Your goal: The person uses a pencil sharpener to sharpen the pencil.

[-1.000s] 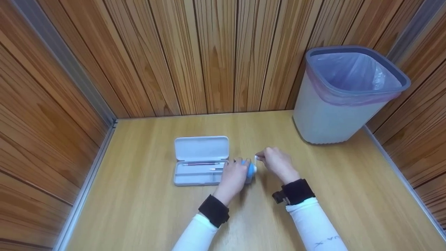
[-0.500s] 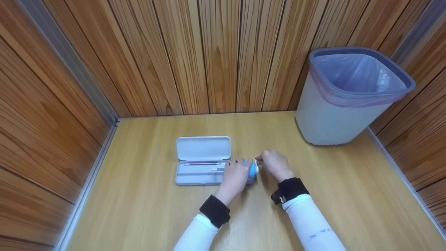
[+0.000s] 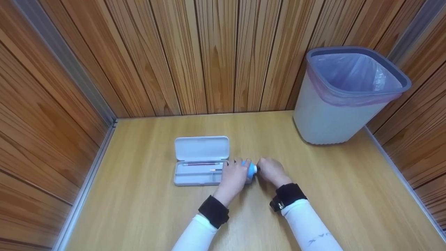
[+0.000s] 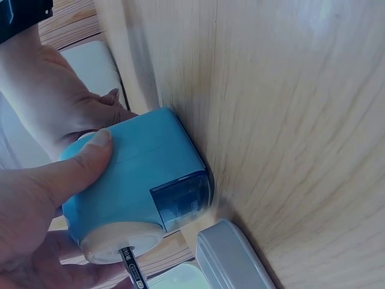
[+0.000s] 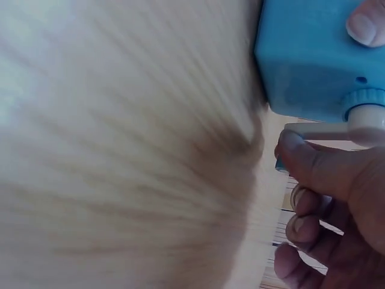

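Note:
My left hand (image 3: 234, 176) grips a blue crank pencil sharpener (image 4: 132, 168) from above, thumb along its side. A dark pencil (image 4: 133, 271) sticks out of the round whitish front of the sharpener, pointing left over the case in the head view. On the opposite side, my right hand (image 3: 273, 172) pinches the end of the white crank arm (image 5: 322, 130) between thumb and finger; its other fingers curl loosely below. The open grey pencil case (image 3: 202, 149) lies just left of the sharpener, its right end hidden by my left hand.
Another slim pencil or pen (image 3: 202, 164) lies in the case's back compartment. A light wastebasket (image 3: 334, 118) with a dark rim and a plastic liner stands at the back right. Wood-panelled walls (image 3: 216, 55) enclose the wooden tabletop (image 3: 146, 209).
My right hand has carried the crank round, from upright above the sharpener's end to lower down. The left hand and the sharpener stay in place.

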Motion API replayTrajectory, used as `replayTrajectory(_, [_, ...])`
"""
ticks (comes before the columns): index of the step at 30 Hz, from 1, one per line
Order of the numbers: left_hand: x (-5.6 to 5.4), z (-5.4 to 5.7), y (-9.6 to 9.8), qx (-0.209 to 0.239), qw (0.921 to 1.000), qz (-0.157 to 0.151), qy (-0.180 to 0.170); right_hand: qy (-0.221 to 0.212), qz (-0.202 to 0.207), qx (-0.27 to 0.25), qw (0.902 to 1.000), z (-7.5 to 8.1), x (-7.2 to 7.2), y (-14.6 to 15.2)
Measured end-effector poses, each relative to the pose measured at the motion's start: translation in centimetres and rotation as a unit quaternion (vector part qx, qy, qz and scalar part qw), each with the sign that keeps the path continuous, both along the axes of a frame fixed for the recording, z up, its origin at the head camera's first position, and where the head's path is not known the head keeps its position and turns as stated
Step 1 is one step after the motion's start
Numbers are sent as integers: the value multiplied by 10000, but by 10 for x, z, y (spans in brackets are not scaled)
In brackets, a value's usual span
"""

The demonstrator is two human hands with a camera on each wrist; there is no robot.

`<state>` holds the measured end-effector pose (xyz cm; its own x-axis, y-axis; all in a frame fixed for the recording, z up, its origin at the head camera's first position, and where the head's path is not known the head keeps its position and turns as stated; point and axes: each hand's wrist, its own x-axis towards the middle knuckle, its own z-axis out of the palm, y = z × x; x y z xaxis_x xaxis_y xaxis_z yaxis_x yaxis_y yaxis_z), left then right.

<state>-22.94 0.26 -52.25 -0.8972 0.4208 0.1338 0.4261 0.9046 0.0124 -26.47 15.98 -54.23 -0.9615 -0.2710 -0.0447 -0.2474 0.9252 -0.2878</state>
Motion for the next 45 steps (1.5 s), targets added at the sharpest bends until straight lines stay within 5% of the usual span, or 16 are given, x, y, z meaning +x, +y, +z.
replayTrajectory(16, [4,-5,3,11,9981,116,599,618,560,-271,9962,-1,32,-3])
replayTrajectory(25, [6,-4,3,-50,9993,180,314,55,644,-180,9977,8,42,-1])
replayTrajectory(33, [4,-6,5,-13,9983,165,561,-307,653,-289,9970,15,45,2])
replayTrajectory(45, [3,-5,7,-30,9995,251,215,-385,914,171,9949,23,54,-1])
